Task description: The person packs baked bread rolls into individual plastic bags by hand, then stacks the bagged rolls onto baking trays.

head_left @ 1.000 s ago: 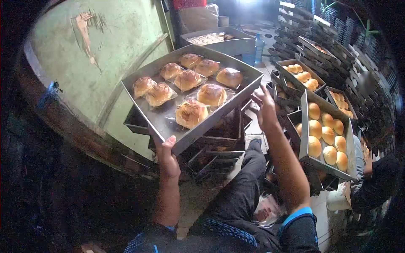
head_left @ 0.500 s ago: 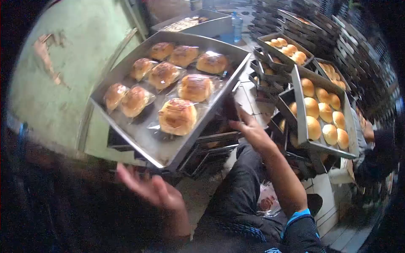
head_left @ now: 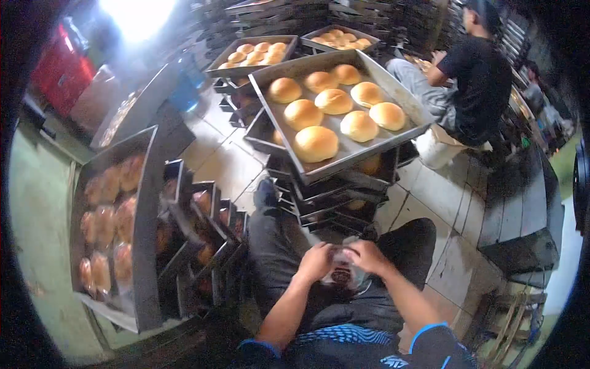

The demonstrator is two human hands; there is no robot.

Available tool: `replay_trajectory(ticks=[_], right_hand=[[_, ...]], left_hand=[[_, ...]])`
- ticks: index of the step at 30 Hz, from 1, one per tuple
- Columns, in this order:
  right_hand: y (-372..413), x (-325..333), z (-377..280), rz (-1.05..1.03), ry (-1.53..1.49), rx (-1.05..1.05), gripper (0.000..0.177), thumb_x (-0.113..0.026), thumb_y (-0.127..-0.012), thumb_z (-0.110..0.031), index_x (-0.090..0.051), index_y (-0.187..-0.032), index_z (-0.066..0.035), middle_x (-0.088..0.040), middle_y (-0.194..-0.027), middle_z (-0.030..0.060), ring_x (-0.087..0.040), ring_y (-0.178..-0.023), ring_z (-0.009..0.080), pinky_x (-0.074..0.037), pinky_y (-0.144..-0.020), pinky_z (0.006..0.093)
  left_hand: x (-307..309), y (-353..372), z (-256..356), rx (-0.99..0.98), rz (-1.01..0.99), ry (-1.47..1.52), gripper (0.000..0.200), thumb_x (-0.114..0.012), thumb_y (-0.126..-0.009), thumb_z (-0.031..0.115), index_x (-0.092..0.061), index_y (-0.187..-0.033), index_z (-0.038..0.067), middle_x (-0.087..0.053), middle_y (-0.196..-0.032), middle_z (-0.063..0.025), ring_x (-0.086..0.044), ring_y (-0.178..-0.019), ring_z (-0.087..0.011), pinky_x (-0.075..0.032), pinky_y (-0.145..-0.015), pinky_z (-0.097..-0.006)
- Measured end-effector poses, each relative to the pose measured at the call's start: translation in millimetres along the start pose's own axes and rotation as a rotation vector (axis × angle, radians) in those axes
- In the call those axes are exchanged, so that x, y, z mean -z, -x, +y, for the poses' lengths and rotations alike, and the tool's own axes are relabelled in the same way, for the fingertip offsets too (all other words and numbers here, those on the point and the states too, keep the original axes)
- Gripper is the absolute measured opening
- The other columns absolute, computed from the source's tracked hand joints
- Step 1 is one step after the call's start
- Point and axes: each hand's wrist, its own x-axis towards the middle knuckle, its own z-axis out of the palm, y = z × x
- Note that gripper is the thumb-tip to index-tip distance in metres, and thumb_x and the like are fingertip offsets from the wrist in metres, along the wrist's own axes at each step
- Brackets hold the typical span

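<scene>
My left hand (head_left: 316,262) and my right hand (head_left: 365,256) meet over my lap, fingers closed on the top of a clear plastic bag (head_left: 342,277). Dark reddish print shows on the bag; how each finger grips it is too small to make out. In front of my knees, a metal tray (head_left: 301,166) of golden round buns (head_left: 316,144) tops a stack of trays. Off to the left, another metal tray (head_left: 146,246) holds browner buns (head_left: 106,225) in clear wrapping, apart from both hands.
More trays of buns (head_left: 253,54) stand on stacks at the back. A person in dark clothes (head_left: 476,74) sits at the back right, near a white bucket (head_left: 435,147). Dark stacked trays (head_left: 519,209) stand right. A blue water bottle (head_left: 184,89) is at the back left.
My view has swung right, so the wrapped-bun tray now lies at the left. Both hands have left that tray's side and come together on the plastic bag in my lap.
</scene>
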Motion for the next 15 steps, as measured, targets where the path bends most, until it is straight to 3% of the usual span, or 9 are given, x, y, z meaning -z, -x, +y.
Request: replay_trajectory(ticks=[2, 4, 5, 6, 8, 12, 13, 15], right_hand=[[25, 6, -4, 0.117, -0.097, -0.028, 0.026, -0.07, -0.084, -0.014, -0.072, -0.109, -0.005, -0.069, -0.088, 0.0155, -0.068, -0.084, 0.0338, -0.054, -0.075, 0.0386], [41, 1, -16, 0.178, -0.182, -0.049, 0.028, -0.071, -0.081, -0.014, -0.072, -0.108, -0.006, -0.069, -0.089, 0.0157, -0.067, -0.085, 0.0342, -0.054, -0.077, 0.0402], [38, -1, -19, 0.181, -0.207, -0.047, 0.028, -0.071, -0.08, -0.014, -0.072, -0.108, -0.006, -0.068, -0.09, 0.0164, -0.067, -0.087, 0.0358, -0.054, -0.08, 0.0419], [35, -3, -20, 0.182, -0.232, -0.042, 0.029, -0.071, -0.079, -0.014, -0.072, -0.107, -0.007, -0.068, -0.091, 0.0171, -0.067, -0.088, 0.0373, -0.054, -0.082, 0.0436], [23, -12, -7, 0.181, -0.174, -0.035, 0.029, -0.07, -0.081, -0.016, -0.071, -0.109, -0.006, -0.067, -0.098, 0.017, -0.066, -0.092, 0.038, -0.053, -0.082, 0.0444], [16, -8, -4, 0.172, -0.155, -0.071, 0.028, -0.068, -0.081, -0.015, -0.07, -0.106, -0.003, -0.069, -0.099, 0.0192, -0.066, -0.093, 0.0389, -0.053, -0.081, 0.0457], [15, -6, -3, 0.165, -0.162, -0.077, 0.028, -0.068, -0.08, -0.015, -0.07, -0.105, -0.003, -0.069, -0.099, 0.0197, -0.066, -0.093, 0.0389, -0.053, -0.081, 0.0456], [15, -7, 1, 0.139, -0.181, -0.032, 0.027, -0.069, -0.081, -0.017, -0.07, -0.104, -0.003, -0.07, -0.097, 0.0202, -0.067, -0.091, 0.0384, -0.053, -0.079, 0.0452]], left_hand=[[25, 5, 19, 0.012, 0.037, 0.269, 0.024, -0.071, -0.085, 0.009, -0.071, -0.108, 0.007, -0.069, -0.099, -0.0159, -0.068, -0.089, -0.0347, -0.056, -0.077, -0.0408], [24, 6, 21, -0.032, 0.091, 0.338, 0.019, -0.072, -0.084, 0.007, -0.074, -0.103, 0.007, -0.069, -0.094, -0.0136, -0.069, -0.085, -0.0311, -0.056, -0.074, -0.0369], [24, 3, 24, -0.1, 0.072, 0.279, 0.018, -0.075, -0.083, 0.009, -0.075, -0.101, 0.006, -0.069, -0.092, -0.0135, -0.069, -0.084, -0.0327, -0.056, -0.074, -0.0384], [28, -2, 33, -0.075, -0.009, 0.286, 0.014, -0.068, -0.085, 0.005, -0.072, -0.098, 0.003, -0.07, -0.092, -0.0156, -0.069, -0.089, -0.0354, -0.055, -0.078, -0.0402], [-4, -10, 25, 0.002, 0.056, 0.202, 0.014, -0.07, -0.087, 0.009, -0.07, -0.098, 0.001, -0.07, -0.089, -0.0172, -0.068, -0.086, -0.0371, -0.054, -0.077, -0.0414], [0, -12, 29, 0.084, 0.162, 0.229, 0.021, -0.071, -0.09, 0.017, -0.069, -0.102, -0.001, -0.07, -0.095, -0.0207, -0.07, -0.088, -0.0339, -0.055, -0.075, -0.0405], [6, -13, 33, -0.018, 0.239, 0.172, 0.023, -0.072, -0.09, 0.02, -0.069, -0.098, -0.002, -0.07, -0.091, -0.0213, -0.071, -0.085, -0.0319, -0.054, -0.073, -0.0397], [5, -12, 33, 0.103, 0.094, 0.222, 0.022, -0.071, -0.091, 0.02, -0.069, -0.095, -0.001, -0.069, -0.085, -0.0202, -0.07, -0.079, -0.0331, -0.054, -0.071, -0.0397]])
